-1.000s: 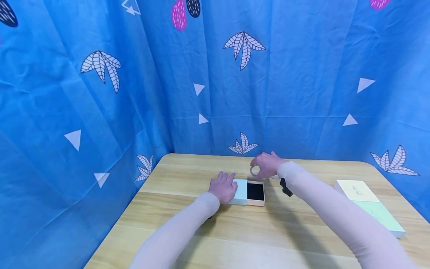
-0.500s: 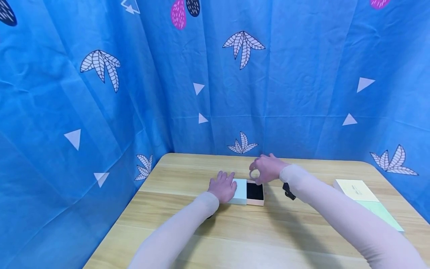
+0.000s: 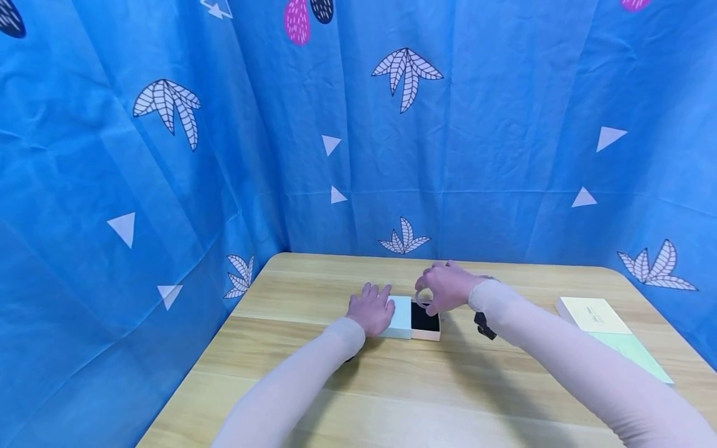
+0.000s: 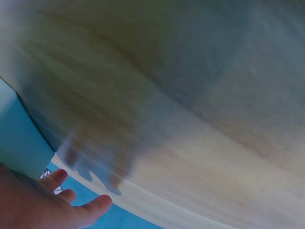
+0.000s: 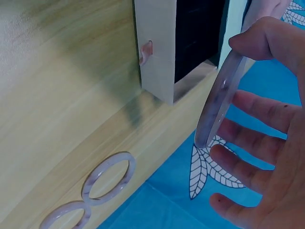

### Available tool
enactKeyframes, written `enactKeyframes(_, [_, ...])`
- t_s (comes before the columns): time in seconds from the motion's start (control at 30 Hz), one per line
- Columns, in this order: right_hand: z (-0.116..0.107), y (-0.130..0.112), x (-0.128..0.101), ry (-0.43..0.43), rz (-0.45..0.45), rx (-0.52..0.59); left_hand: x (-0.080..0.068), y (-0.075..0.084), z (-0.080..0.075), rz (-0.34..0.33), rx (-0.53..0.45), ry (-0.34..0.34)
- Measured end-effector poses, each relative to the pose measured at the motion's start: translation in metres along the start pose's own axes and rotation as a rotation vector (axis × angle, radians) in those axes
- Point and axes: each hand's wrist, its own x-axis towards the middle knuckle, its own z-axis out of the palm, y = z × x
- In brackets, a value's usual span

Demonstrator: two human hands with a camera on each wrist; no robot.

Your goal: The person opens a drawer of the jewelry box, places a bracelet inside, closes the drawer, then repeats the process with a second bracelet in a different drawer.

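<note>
The right hand pinches a pale bangle upright between thumb and fingers just above the black-lined open box, while the left hand, fingers relaxed, rests flat on the box's pale sleeve beside them on the worktop.

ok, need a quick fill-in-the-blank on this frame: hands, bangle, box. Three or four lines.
1. The right hand pinches a pale ____ over the open drawer.
2. The drawer's lining is ____.
3. The left hand rests on the box's pale blue ____, steadying it.
4. On the table, ____ more rings lie flat.

Missing: bangle; black; sleeve; two
</note>
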Motion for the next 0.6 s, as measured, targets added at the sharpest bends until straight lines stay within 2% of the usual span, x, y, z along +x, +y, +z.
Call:
enactKeyframes(0.23, [0.003,-0.004,-0.002,0.0,-0.022,-0.016,-0.004,0.001,-0.003,0.006,-0.012,0.001])
enactKeyframes(0.6, [0.01,-0.006,-0.009,-0.013,0.017,-0.04,-0.003,0.003,-0.005,0.016,-0.011,-0.011])
